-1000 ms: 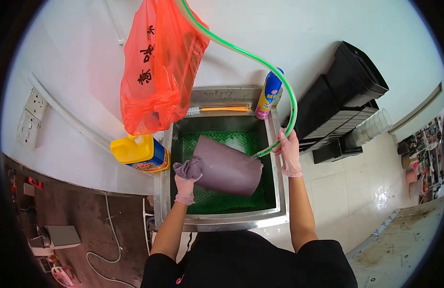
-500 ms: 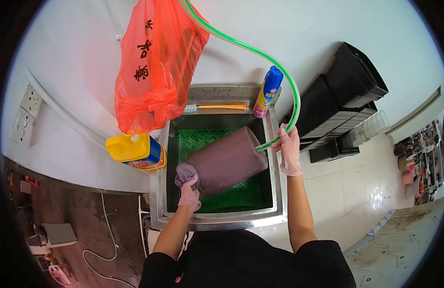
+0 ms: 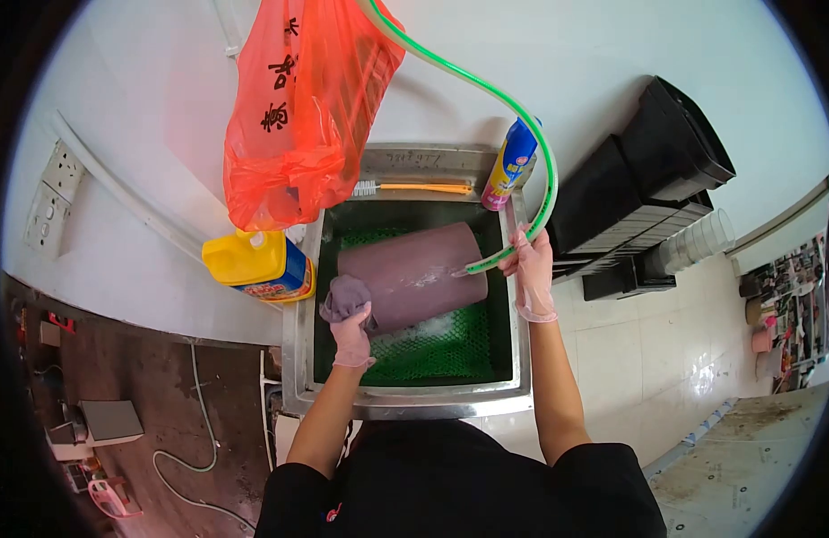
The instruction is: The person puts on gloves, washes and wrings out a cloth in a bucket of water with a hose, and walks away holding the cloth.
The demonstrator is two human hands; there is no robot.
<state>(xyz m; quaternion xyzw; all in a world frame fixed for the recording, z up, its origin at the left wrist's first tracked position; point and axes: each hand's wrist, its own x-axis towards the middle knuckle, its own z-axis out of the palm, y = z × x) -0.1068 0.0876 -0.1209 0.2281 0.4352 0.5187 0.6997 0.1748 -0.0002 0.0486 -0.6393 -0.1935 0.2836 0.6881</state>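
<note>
Running water (image 3: 428, 280) over the mauve cylinder (image 3: 396, 300) in the sink (image 3: 414, 410)

You have turned the mauve cylinder: half a second ago its right end showed by the hose (image 3: 551, 170) mouth; now that end is out of view and water spreads over the outer wall. It seems the flow wets the side rather than the end.

The cylinder lies on its side within the sink, above a green mesh mat (image 3: 441, 354); whether they touch, you cannot tell. Your left hand (image 3: 350, 338) is curled around a bunched cloth (image 3: 346, 298) at the cylinder's left end; any grip on the rim itself is hidden. Your right hand (image 3: 533, 267) has its fingers closed on the hose near its mouth.

At the far right, a spray can (image 3: 509, 166) stands partly behind the hose loop, which could knock it. A brush (image 3: 423, 188) lies along the far ledge. At the far left, a red bag (image 3: 289, 170) overhangs the corner, with a yellow bottle (image 3: 248, 260) just beside the sink.
</note>
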